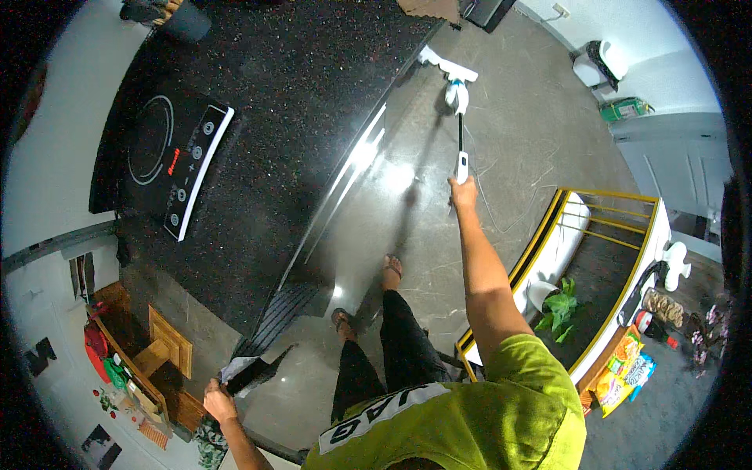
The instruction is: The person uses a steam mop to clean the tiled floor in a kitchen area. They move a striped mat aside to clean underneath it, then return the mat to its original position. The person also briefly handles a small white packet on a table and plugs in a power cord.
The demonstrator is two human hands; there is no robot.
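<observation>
My right hand (464,192) is wrapped around the white handle of a stick floor cleaner (456,97), either a steam mop or a vacuum. Its black pole runs away from me to a wide white head on the floor, close to the base of the counter. A thin cord trails over the floor beside it. At the counter's near corner, my left hand (220,402) grips a limp black-and-white cloth-like piece (249,375); its exact kind is unclear. To the left stretches the black speckled countertop (282,123), with an induction cooktop (170,158) on it.
A gold-trimmed shelf unit (614,258) stands at my right, holding a potted plant (557,308) and snack packets (623,376). Farther off are a white bin (599,63) and a green canister (625,110). A wooden chair (167,343) stands beyond the counter. The glossy floor (517,135) reflects light.
</observation>
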